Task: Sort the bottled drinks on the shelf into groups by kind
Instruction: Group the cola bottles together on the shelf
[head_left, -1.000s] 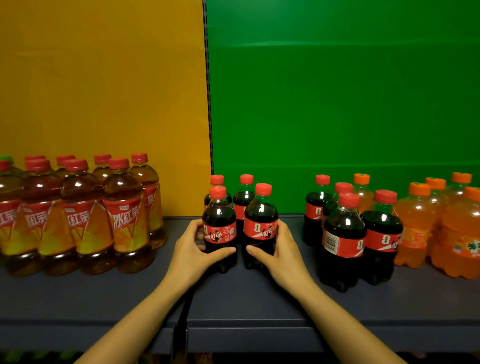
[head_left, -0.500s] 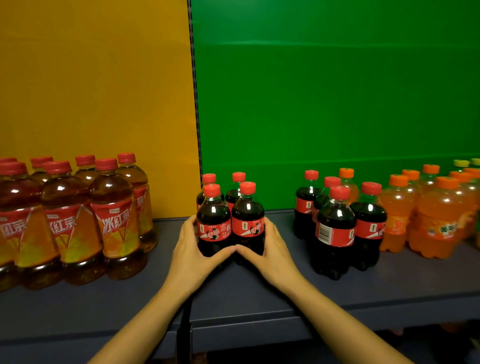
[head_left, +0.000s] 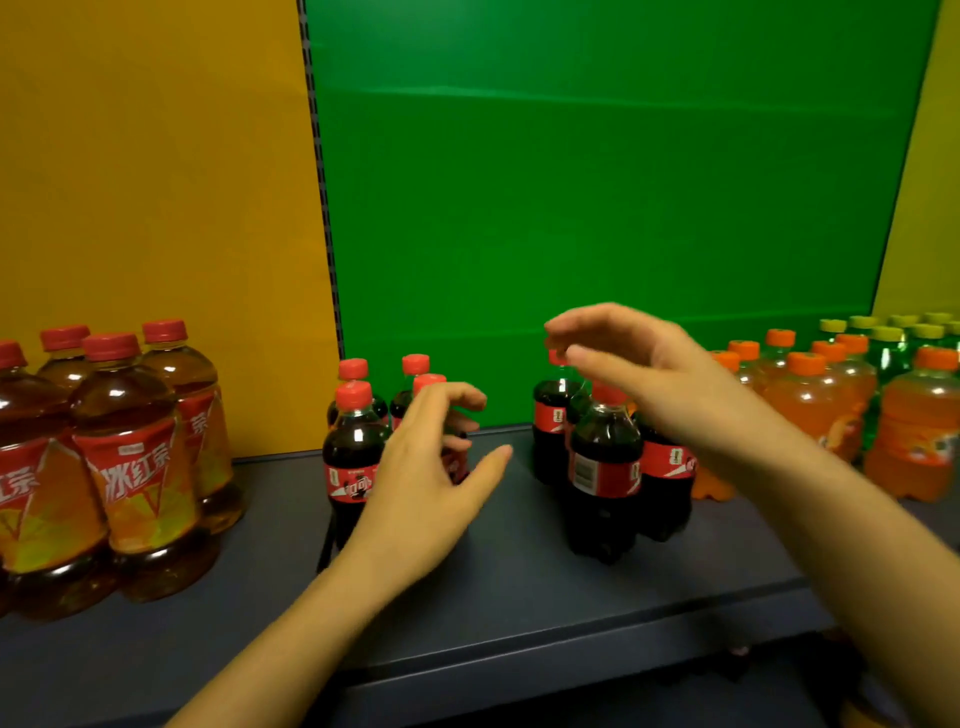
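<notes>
A tight cluster of small cola bottles (head_left: 353, 457) with red caps stands mid-shelf. My left hand (head_left: 436, 467) hovers in front of its right side, fingers spread, holding nothing. A second cola group (head_left: 602, 467) stands to the right. My right hand (head_left: 639, 374) is raised above and in front of that group, fingers loosely curled and empty, hiding some caps. Iced tea bottles (head_left: 130, 467) fill the left. Orange soda bottles (head_left: 810, 410) stand on the right, one orange bottle (head_left: 711, 483) half hidden behind the second cola group.
Green bottles with yellow caps (head_left: 893, 338) stand at the far right back. The dark shelf board (head_left: 519, 582) has bare room between the two cola groups and along its front edge. Yellow and green back panels close off the rear.
Both hands let go of the left cola cluster. The right hand rose and moved right over the second cola group; the left hand lifted slightly. The view shifted right.
</notes>
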